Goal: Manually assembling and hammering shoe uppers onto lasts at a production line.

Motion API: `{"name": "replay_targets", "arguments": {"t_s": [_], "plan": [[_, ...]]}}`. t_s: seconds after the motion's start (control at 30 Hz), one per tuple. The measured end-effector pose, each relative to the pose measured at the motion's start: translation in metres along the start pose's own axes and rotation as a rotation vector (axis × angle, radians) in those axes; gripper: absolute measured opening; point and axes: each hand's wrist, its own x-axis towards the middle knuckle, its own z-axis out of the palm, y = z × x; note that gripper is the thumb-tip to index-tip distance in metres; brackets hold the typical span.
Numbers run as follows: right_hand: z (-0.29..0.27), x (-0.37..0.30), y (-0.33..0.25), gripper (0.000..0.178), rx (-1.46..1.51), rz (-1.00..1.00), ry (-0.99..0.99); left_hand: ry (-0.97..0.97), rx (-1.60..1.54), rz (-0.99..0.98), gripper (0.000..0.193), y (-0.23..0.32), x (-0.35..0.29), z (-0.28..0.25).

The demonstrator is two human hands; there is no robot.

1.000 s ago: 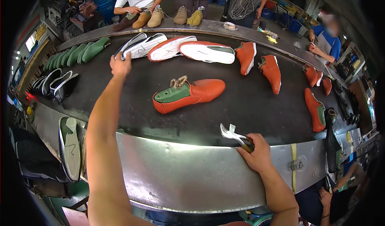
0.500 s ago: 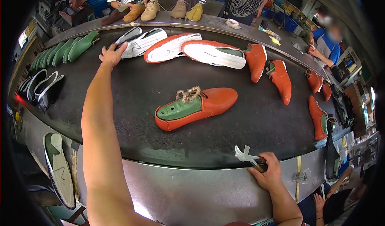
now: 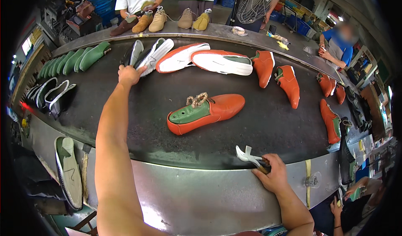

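Observation:
My left hand (image 3: 130,74) reaches to the far left of the dark table and grips the near end of a black shoe with a white sole (image 3: 155,56). A second dark shoe (image 3: 135,51) lies close beside it, against my fingers; whether I hold that one too is hard to see. My right hand (image 3: 273,174) is closed round the handle of a hammer (image 3: 248,155) at the table's near edge, its metal head pointing left. Between my hands an orange shoe (image 3: 228,106) lies on its side-rear, with a green last (image 3: 190,113) and a twisted cord in its opening.
White-soled orange shoes (image 3: 222,63) lie beyond, with more orange shoes (image 3: 287,85) at right. Green lasts (image 3: 86,56) and black uppers (image 3: 59,94) line the left. A pale-lined shoe (image 3: 69,173) sits near left, a clear cup (image 3: 313,179) near right. People stand around the table.
My left hand has pulled the dark white-soled shoes toward me, and they have swung to a steeper angle. The hammer in my right hand has shifted slightly. The whole view has shifted a little.

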Motion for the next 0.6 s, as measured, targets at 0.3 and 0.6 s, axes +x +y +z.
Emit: {"name": "replay_targets", "arguments": {"t_s": [0.3, 0.6], "plan": [[0.001, -0.002, -0.009, 0.047, 0.053, -0.060, 0.007, -0.051, 0.164, 0.108, 0.088, -0.068, -0.172, -0.093], [0.005, -0.019, 0.001, 0.045, 0.076, -0.207, 0.135, -0.057, 0.128, 0.292, 0.077, -0.143, -0.415, -0.199]]}}
